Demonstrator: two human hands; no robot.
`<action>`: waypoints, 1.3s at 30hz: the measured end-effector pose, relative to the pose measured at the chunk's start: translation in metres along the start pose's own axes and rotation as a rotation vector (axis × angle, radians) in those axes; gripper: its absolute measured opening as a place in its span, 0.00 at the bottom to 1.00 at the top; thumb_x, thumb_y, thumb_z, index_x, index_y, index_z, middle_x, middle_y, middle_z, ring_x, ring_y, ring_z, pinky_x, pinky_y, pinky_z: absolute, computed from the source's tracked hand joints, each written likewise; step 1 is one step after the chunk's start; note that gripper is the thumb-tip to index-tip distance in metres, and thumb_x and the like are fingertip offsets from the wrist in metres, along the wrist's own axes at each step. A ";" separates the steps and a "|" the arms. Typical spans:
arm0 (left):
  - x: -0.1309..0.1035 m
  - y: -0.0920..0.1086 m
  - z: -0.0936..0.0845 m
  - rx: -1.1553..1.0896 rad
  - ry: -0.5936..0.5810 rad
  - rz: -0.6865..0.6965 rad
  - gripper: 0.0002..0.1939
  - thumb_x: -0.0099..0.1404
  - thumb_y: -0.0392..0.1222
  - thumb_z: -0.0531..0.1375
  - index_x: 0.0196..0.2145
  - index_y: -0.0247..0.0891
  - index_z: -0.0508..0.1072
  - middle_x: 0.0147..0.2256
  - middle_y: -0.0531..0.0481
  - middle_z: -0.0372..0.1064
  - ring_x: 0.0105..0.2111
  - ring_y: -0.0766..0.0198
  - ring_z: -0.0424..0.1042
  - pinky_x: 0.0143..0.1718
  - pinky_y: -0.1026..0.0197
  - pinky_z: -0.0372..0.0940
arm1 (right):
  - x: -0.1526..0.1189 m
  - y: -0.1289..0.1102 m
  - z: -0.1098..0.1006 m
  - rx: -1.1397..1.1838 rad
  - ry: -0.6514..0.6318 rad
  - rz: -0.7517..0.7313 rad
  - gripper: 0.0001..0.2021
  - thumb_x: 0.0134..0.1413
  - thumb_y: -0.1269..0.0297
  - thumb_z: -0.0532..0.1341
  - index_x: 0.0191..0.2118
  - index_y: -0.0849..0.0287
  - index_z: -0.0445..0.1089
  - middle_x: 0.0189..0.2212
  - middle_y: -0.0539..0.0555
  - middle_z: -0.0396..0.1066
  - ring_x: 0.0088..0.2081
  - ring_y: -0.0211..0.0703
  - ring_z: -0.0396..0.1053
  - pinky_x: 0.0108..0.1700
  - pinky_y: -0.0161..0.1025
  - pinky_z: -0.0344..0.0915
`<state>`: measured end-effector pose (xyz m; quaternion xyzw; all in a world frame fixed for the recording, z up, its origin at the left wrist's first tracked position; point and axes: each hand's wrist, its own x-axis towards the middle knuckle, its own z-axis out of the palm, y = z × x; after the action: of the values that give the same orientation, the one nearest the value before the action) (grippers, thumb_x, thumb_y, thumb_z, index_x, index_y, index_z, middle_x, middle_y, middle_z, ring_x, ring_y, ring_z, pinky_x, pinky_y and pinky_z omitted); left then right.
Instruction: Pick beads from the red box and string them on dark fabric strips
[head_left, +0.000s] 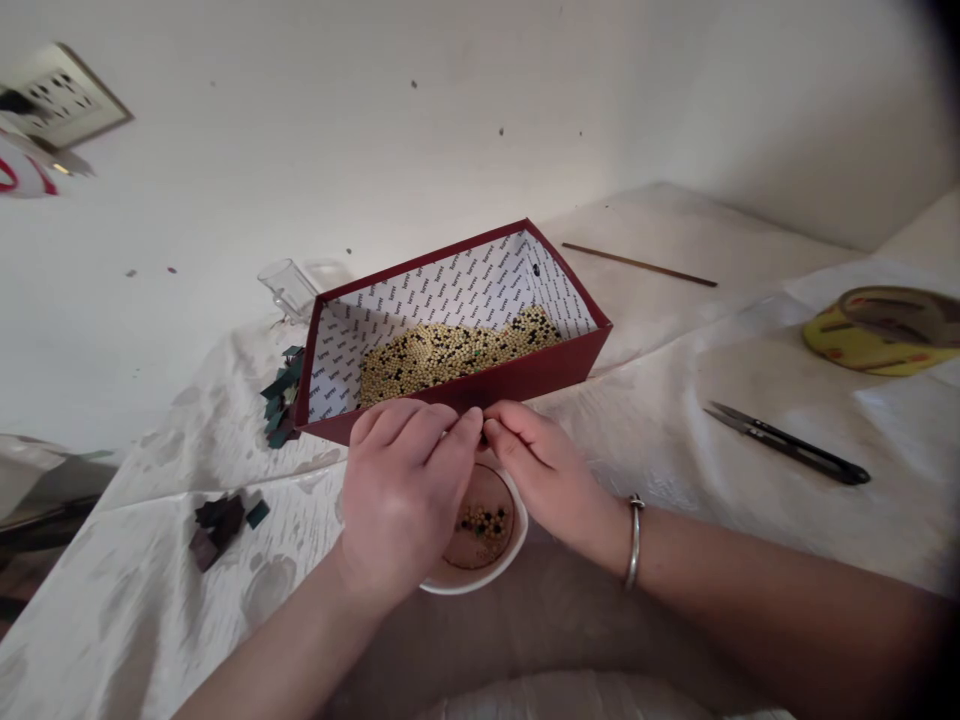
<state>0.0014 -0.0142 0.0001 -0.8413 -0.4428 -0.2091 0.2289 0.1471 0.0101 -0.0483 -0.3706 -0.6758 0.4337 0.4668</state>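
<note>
My left hand (401, 500) and my right hand (551, 480) meet at the fingertips, just in front of the red box (525, 375). Both are closed in a pinch. A tiny dark bit shows between them, too small to name. Below the fingers is a white-rimmed bowl (474, 583), partly covered by my left hand. Inside it lie a few gold and black beads (486, 522). The box has a white printed lining and holds a wide heap of gold and black beads (442, 358).
Dark green pieces (279, 405) and a glass (287, 288) are left of the box. Dark flat scraps (221, 525) lie nearer. On the right are a thin brown stick (641, 264), black thread snips (795, 447) and a yellow tape roll (847, 340). A wall (450, 130) rises behind.
</note>
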 end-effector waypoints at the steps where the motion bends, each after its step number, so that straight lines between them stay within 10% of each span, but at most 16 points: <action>1: -0.001 0.001 0.001 0.007 -0.009 0.007 0.12 0.59 0.34 0.59 0.42 0.40 0.72 0.35 0.50 0.72 0.36 0.59 0.68 0.39 0.53 0.62 | 0.000 0.000 0.000 -0.005 0.006 0.007 0.10 0.60 0.66 0.49 0.27 0.58 0.59 0.25 0.48 0.62 0.30 0.36 0.60 0.33 0.35 0.58; 39: 0.002 0.000 -0.001 -0.022 -0.033 -0.130 0.04 0.58 0.36 0.56 0.26 0.39 0.70 0.32 0.50 0.69 0.34 0.60 0.67 0.38 0.54 0.62 | -0.005 0.002 0.003 -0.022 -0.058 -0.044 0.08 0.61 0.68 0.49 0.31 0.58 0.60 0.29 0.49 0.63 0.33 0.34 0.62 0.36 0.34 0.59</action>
<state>0.0028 -0.0132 0.0021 -0.8166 -0.4978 -0.2144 0.1985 0.1462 0.0057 -0.0517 -0.3481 -0.7017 0.4264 0.4523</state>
